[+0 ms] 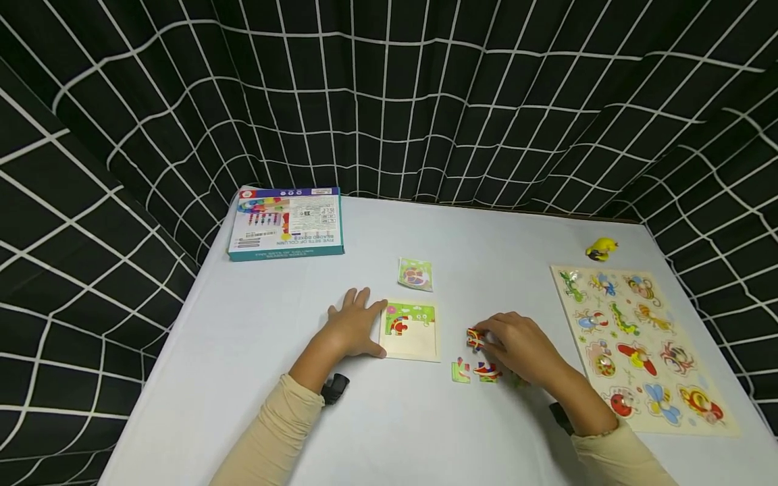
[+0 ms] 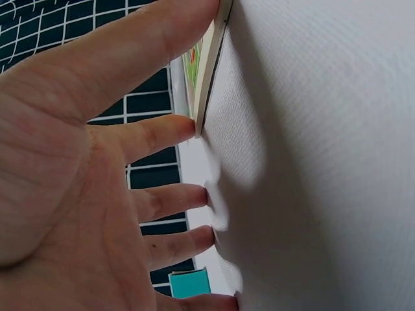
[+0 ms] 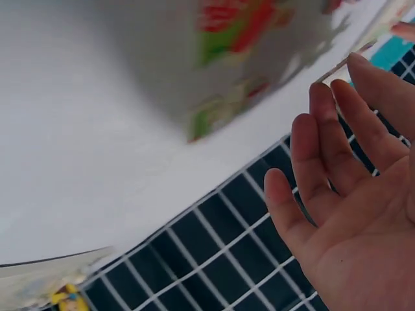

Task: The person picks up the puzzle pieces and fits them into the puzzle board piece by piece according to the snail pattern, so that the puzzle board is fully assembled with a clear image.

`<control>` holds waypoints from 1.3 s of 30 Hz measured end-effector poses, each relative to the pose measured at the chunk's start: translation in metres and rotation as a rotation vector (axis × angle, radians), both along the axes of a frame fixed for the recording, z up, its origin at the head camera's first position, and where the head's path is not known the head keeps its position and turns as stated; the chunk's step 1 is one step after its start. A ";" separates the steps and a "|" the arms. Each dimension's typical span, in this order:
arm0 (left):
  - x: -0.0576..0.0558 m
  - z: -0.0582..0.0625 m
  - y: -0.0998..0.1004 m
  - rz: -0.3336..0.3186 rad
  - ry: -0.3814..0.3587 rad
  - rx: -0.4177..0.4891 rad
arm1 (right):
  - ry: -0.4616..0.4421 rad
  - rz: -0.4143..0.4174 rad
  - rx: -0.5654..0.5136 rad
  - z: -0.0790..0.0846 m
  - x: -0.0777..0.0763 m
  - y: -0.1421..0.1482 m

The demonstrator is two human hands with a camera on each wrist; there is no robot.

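My left hand is spread at the left side of a small wooden jigsaw board, thumb and index finger touching its edge; the left wrist view shows straight fingers at the board's edge. Part of a green and red picture fills the board's upper area, and bare wood shows below. To the right of the board, my right hand pinches a red and yellow jigsaw piece at its fingertips. Loose jigsaw pieces lie just below that hand, one partly hidden under it.
A small picture card lies behind the board. At the back left sits a teal-edged box. An insect peg puzzle covers the right side, a yellow toy bird behind it. Black gridded curtain surrounds the white table.
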State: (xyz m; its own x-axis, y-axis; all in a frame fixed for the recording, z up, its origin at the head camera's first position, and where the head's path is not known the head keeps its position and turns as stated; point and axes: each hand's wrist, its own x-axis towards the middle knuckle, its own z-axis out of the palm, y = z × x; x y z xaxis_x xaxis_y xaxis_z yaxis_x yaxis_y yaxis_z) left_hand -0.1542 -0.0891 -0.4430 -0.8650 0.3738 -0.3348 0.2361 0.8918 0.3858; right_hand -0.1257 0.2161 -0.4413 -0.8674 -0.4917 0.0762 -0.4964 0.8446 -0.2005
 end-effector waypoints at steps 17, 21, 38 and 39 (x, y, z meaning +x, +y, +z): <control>0.000 -0.006 0.012 -0.025 0.009 -0.011 | 0.023 0.167 0.042 -0.002 -0.015 -0.076; -0.001 -0.005 0.014 -0.029 0.008 -0.023 | 0.034 0.158 0.071 -0.003 -0.016 -0.081; -0.004 -0.009 0.005 -0.004 0.006 -0.024 | 0.082 0.171 0.107 -0.009 -0.018 -0.096; -0.004 -0.010 0.003 0.005 0.003 -0.026 | 0.067 0.181 0.084 -0.008 -0.018 -0.096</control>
